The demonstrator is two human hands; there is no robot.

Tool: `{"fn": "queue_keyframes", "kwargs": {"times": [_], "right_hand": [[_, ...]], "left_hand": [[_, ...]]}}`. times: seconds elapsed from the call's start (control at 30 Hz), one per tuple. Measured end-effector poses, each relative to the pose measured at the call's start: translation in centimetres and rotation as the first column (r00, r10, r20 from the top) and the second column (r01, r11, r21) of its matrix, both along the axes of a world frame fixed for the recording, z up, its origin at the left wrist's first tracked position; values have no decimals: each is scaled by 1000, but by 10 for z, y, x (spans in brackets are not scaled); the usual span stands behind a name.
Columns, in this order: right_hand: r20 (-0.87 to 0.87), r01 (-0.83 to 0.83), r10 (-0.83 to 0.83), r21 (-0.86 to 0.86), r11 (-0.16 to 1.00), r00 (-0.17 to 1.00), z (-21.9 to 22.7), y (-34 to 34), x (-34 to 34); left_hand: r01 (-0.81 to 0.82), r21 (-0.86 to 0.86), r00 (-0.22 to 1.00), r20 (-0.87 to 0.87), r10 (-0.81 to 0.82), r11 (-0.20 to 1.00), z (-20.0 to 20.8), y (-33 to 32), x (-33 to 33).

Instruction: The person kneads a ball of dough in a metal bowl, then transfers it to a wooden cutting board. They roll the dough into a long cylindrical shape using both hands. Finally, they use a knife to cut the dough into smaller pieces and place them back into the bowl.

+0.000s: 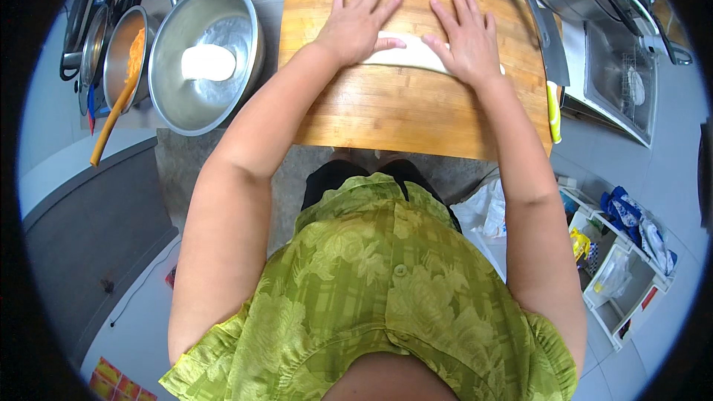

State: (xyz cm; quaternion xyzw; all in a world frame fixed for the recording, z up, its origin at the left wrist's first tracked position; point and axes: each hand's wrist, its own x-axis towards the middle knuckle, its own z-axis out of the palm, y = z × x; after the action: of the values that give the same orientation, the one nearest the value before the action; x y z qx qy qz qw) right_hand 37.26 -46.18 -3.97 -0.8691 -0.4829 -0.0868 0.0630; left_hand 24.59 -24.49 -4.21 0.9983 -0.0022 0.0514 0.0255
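Note:
A long white strip of dough point(410, 53) lies crosswise on the wooden cutting board point(386, 111). My left hand point(356, 27) rests over its left part, palm down, with the fingers spread and pointing away from me; the thumb lies along the dough. Over the right part, my right hand point(469, 42) is also flat with its fingers apart, its thumb against the dough. The palms cover both end stretches of the strip, though a small bit of white shows past the right hand. Neither hand is closed round anything.
Left of the board stands a large steel bowl point(247, 108) with a white dough piece point(209, 63) inside. Beyond it, a bowl of orange filling point(137, 52) holds a wooden-handled utensil point(115, 123). A knife point(548, 37) lies along the board's right edge, near a sink point(594, 108).

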Motion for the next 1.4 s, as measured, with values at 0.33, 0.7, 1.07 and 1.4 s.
{"fn": "queue_keyframes", "kwargs": {"times": [0.33,0.7,1.07,1.4], "right_hand": [[-328,-5,-26,-95,995,944,26,-106,-158],[-336,-2,18,46,999,942,46,-110,-107],[-560,-19,96,142,990,823,50,-114,-99],[-554,-94,254,301,949,793,136,-60,-60]], "left_hand": [[92,-292,975,-168,-146,952,31,-70,-149],[-79,-475,997,-55,60,876,43,-57,-132],[-206,-671,963,-267,28,712,72,-63,-129],[60,-372,990,141,-8,926,138,-5,-113]]}}
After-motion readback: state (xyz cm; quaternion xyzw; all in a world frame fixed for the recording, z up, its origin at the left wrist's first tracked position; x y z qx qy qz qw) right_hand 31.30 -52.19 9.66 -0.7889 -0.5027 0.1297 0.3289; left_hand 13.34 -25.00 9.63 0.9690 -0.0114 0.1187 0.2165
